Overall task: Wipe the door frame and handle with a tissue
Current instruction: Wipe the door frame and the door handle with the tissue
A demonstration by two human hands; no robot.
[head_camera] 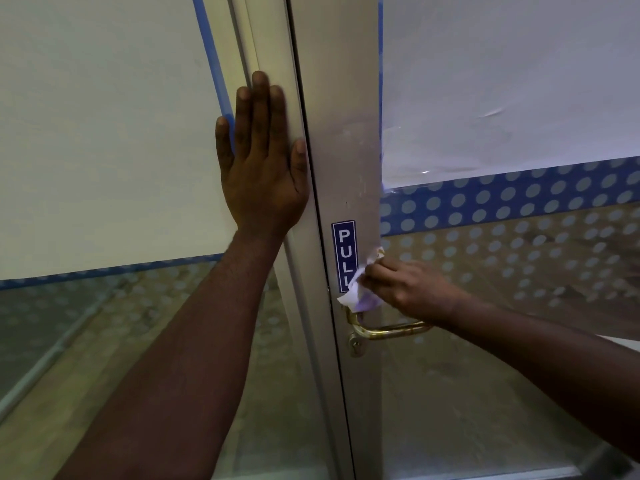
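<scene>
Head view: R hand [412, 289] clamps tissue [360, 292] on door frame [343, 133], handle [391, 330] directly below, axis horiz.; L hand [263, 161] flat, empty.

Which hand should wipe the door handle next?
The right hand: it holds the tissue just above the handle. The left hand lies flat on the frame, empty.

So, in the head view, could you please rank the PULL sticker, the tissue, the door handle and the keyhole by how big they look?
1. Door handle, the longest.
2. PULL sticker and tissue: look alike, and the right hand hides part of the tissue, so I won't rank them.
3. Keyhole, clearly smallest.
</scene>
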